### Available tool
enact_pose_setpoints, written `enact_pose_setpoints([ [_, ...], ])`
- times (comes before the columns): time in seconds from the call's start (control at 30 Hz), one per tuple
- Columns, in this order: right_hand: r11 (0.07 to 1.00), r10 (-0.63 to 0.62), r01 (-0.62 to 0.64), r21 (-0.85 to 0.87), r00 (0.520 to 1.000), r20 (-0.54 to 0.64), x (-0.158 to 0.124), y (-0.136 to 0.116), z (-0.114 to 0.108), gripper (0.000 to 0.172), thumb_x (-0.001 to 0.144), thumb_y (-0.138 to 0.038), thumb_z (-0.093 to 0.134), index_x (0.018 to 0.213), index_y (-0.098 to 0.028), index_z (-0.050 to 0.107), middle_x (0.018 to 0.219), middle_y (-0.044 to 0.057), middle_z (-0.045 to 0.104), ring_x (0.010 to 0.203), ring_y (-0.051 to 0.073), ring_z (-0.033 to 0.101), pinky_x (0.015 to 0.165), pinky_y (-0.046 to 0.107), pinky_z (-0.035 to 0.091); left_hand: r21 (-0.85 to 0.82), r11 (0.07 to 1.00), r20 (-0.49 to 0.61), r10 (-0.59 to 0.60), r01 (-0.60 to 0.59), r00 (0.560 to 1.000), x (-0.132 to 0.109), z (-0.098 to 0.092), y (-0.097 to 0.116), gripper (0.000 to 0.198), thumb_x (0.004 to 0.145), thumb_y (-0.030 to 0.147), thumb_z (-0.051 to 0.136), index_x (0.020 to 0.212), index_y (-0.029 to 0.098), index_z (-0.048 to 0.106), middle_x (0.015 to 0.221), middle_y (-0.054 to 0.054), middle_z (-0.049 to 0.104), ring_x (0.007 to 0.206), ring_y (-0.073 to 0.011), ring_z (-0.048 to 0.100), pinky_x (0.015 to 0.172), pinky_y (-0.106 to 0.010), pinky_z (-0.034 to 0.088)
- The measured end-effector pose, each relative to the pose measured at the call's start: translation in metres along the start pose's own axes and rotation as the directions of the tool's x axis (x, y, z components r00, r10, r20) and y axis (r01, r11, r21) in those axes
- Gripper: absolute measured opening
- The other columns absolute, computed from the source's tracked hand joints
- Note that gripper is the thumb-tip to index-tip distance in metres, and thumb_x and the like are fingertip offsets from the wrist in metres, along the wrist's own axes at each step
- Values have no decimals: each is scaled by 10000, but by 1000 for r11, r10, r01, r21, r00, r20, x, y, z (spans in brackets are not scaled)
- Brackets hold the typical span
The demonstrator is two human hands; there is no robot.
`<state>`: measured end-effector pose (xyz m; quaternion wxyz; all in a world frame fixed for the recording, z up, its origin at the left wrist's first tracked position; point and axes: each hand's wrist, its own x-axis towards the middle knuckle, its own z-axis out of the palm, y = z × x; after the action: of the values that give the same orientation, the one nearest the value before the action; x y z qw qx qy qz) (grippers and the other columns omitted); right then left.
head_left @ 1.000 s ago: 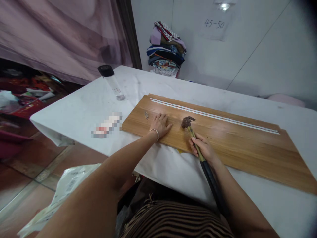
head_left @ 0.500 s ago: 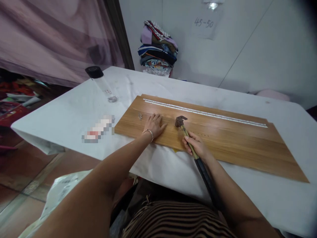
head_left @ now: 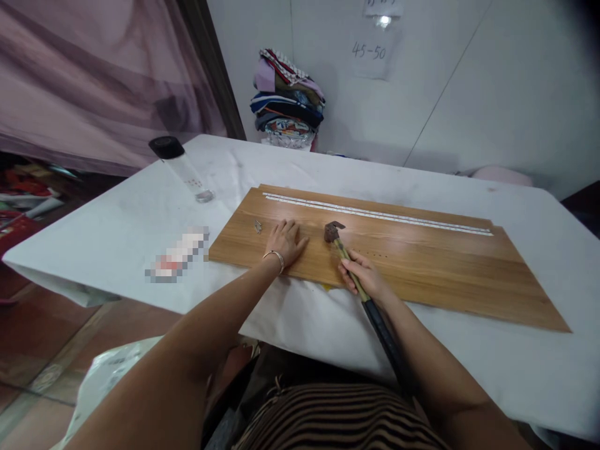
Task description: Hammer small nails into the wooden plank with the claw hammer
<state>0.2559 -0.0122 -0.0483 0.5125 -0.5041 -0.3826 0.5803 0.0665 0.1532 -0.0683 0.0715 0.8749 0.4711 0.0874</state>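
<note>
A claw hammer (head_left: pixel 341 250) with a rusty head and a black grip is in my right hand (head_left: pixel 363 275), whose fingers wrap round the handle below the head. The hammer's head is over the wooden board (head_left: pixel 440 269); whether it touches the surface I cannot tell. My left hand (head_left: pixel 285 242) lies flat on the board with its fingers apart, left of the hammer. A few small metal pieces, apparently nails (head_left: pixel 257 226), lie to the left of that hand. Several small dark dots run in a row on the board, right of the hammer.
Two white strips (head_left: pixel 375 214) lie along the board's far edge. On the white-covered table (head_left: pixel 112 215) stand a clear bottle with a black lid (head_left: pixel 180 165) and a blurred flat object (head_left: pixel 178 255), left of the board. Folded cloths (head_left: pixel 288 100) are stacked by the wall.
The view has shifted slightly, so the board, table and cloths sit a little further left in it. Both hands keep their places on the board and the hammer, with no clear motion.
</note>
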Motion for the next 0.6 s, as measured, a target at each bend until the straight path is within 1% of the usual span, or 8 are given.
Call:
enact_pose_setpoints([
  [0.13, 1000, -8, 8, 10, 1000, -3, 1, 2, -1, 439, 786, -594, 802, 833, -255, 528, 612, -77, 546, 376, 66, 382, 315, 206, 300, 7, 1000, -17, 6, -5, 1000, 0, 1, -1, 449, 1025, 452, 552, 1394, 229, 680, 1555, -100, 636, 1495, -335, 502, 1271, -482, 378],
  [0.3, 1000, -7, 8, -22, 1000, 19, 0, 2, -2, 432, 830, -616, 765, 788, -257, 528, 508, -87, 479, 355, 70, 348, 321, 207, 304, 3, 1000, 1, -6, 6, 1000, 0, 2, -2, 483, 1026, 459, 544, 1421, 211, 668, 1606, -113, 593, 1533, -339, 464, 1294, -484, 349],
  [0.43, 1000, -26, 26, -10, 1000, 2, 0, 1, -1, 454, 807, -635, 782, 784, -257, 532, 547, -81, 495, 364, 67, 364, 319, 208, 312, 6, 1000, 15, -11, 11, 1000, 0, 0, -1, 491, 1034, 453, 532, 1421, 182, 665, 1611, -127, 584, 1537, -340, 458, 1300, -474, 335],
  [0.6, 1000, -19, 19, 14, 1000, -3, 1, 1, -1, 459, 789, -623, 806, 811, -256, 532, 603, -75, 520, 371, 63, 376, 314, 208, 306, 12, 1000, 7, 0, 0, 1000, 0, -2, 0, 461, 1035, 456, 542, 1397, 203, 673, 1592, -118, 602, 1509, -336, 486, 1275, -474, 366],
])
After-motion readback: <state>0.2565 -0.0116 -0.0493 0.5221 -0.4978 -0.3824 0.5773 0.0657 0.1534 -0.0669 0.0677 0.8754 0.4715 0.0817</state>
